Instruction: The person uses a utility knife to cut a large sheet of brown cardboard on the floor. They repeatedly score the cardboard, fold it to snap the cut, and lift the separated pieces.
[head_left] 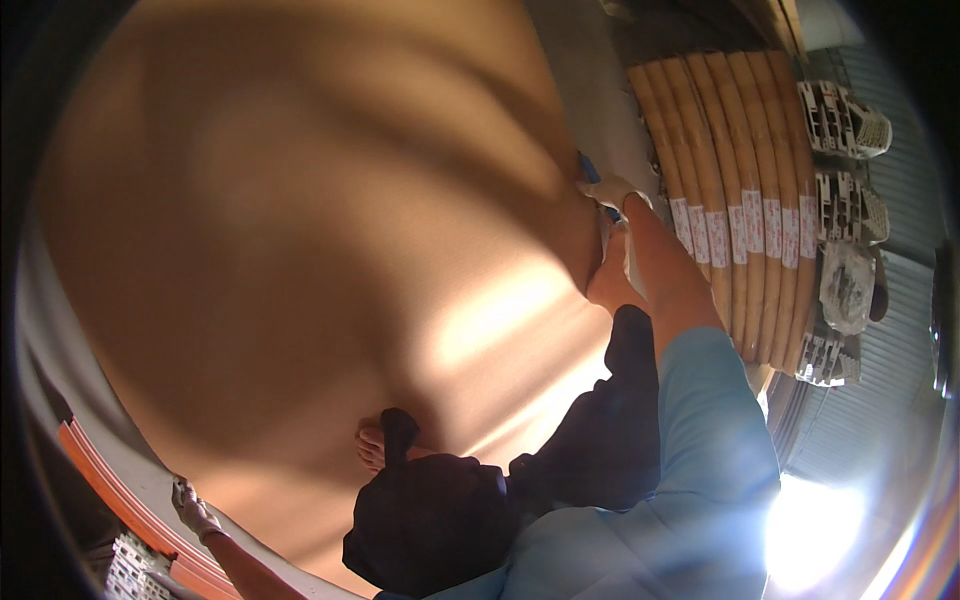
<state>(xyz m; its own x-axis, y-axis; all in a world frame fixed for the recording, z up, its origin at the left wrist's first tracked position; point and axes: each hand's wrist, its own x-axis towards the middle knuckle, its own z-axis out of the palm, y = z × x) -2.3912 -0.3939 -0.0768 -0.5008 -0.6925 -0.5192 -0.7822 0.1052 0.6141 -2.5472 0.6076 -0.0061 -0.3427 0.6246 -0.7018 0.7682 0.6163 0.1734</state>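
Note:
A large smooth brown sheet [230,330] spreads across most of the view. At its right edge my right hand [618,190], in a whitish glove, is closed around a blue tool [588,168]; only parts of the tool show on either side of the hand, so its kind is unclear. Far to the left and nearer, my left hand [197,512], also gloved, is at the sheet's left edge. Its fingers are bent around something small and dark that I cannot make out. My bare foot [371,447] rests on the sheet.
A stack of long brown packages [735,200] with white labels stands at the right. Light plastic lattice pieces [835,205] lie beside it. An orange-red beam [120,500] runs along the lower left, near another white lattice piece [135,568]. A bright light [815,530] glares at the lower right.

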